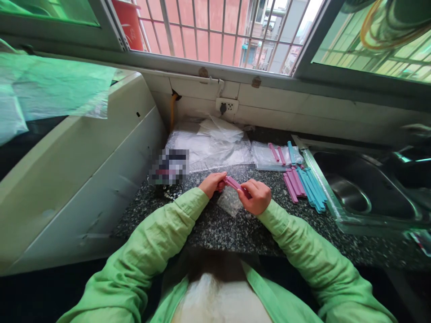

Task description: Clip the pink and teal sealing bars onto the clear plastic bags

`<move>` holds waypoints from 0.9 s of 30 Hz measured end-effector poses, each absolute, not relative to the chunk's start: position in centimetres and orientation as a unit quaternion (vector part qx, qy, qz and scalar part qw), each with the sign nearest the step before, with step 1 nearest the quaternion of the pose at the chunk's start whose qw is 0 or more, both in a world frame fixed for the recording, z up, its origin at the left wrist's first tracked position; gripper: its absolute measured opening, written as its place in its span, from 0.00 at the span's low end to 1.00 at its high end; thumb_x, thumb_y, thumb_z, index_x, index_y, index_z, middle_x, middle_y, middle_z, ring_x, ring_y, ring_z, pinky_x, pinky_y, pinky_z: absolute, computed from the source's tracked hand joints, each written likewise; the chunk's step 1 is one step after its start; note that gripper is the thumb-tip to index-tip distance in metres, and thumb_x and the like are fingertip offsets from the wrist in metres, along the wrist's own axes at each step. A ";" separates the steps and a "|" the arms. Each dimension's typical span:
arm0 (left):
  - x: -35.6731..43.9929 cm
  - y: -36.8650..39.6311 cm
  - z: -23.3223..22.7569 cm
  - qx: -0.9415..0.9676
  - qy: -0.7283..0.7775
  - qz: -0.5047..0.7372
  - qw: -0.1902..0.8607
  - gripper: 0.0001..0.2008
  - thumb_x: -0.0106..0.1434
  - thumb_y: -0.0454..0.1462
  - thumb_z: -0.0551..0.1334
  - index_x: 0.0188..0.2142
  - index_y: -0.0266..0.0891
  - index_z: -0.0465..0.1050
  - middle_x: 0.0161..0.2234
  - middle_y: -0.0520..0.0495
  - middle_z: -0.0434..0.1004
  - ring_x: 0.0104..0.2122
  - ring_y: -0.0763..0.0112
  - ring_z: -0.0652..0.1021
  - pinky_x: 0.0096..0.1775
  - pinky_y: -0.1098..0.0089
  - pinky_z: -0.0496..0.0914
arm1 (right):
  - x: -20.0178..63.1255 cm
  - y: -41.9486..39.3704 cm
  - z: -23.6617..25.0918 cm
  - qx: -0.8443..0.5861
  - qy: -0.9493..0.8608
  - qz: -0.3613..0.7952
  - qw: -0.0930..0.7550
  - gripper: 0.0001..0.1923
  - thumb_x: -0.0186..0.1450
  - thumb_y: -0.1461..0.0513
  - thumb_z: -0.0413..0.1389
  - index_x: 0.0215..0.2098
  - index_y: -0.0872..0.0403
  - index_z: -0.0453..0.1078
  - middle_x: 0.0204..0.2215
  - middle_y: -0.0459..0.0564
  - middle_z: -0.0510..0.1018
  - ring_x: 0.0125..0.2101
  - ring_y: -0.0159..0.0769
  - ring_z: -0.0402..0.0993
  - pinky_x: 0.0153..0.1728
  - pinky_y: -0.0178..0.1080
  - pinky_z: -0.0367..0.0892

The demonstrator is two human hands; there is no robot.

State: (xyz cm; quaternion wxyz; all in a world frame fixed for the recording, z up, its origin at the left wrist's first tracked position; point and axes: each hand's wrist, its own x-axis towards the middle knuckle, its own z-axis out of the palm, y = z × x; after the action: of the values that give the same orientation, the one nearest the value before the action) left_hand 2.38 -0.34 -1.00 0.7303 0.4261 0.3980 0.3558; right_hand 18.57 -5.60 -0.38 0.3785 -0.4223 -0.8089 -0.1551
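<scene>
My left hand [212,183] and my right hand [257,196] both grip a pink sealing clip [233,183] over the speckled dark countertop [215,229]. A small clear plastic bag [230,201] hangs from the clip between the hands and touches the counter. To the right of my right hand lies a row of pink clips [292,181] and blue clips [312,186]. Both arms wear green sleeves.
A pile of clear plastic bags [210,142] lies at the back of the counter; another bag [274,157] carries a few clips. A steel sink [363,188] is at the right, a white appliance [77,179] at the left. A wall socket [226,106] sits under the barred window.
</scene>
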 end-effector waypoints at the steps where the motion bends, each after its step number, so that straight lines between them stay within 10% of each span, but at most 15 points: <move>1: 2.3 -0.3 -1.0 0.428 0.392 0.353 0.734 0.20 0.54 0.47 0.57 0.15 0.35 0.60 0.10 0.56 0.53 0.11 0.83 0.55 0.17 0.76 0.51 | 18.6 -5.6 -0.4 -0.424 -0.808 -0.155 0.379 0.07 0.59 0.60 0.52 0.25 0.55 0.66 0.18 0.44 0.69 0.20 0.28 0.61 0.24 0.33 0.55; 12: 1.9 -0.2 -1.7 0.522 0.378 0.349 0.680 0.22 0.37 0.50 0.66 0.14 0.35 0.60 0.11 0.58 0.55 0.14 0.84 0.58 0.18 0.76 0.53 | 18.9 -5.6 -0.3 -0.433 -0.805 -0.140 0.381 0.07 0.59 0.60 0.52 0.26 0.55 0.67 0.19 0.45 0.69 0.20 0.27 0.61 0.25 0.32 0.56; 27: 1.7 0.1 -1.6 0.516 0.402 0.386 0.651 0.17 0.39 0.45 0.65 0.14 0.35 0.62 0.10 0.58 0.55 0.13 0.83 0.57 0.18 0.75 0.52 | 19.0 -5.4 -0.2 -0.434 -0.800 -0.149 0.387 0.08 0.59 0.58 0.53 0.28 0.55 0.68 0.20 0.45 0.71 0.21 0.28 0.62 0.26 0.33 0.56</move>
State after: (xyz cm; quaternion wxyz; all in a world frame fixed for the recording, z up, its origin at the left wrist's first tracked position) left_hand 1.71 0.08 -1.58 0.6505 0.5159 0.4021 0.3861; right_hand 19.03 -5.43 -0.16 0.3866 -0.4337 -0.8002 -0.1488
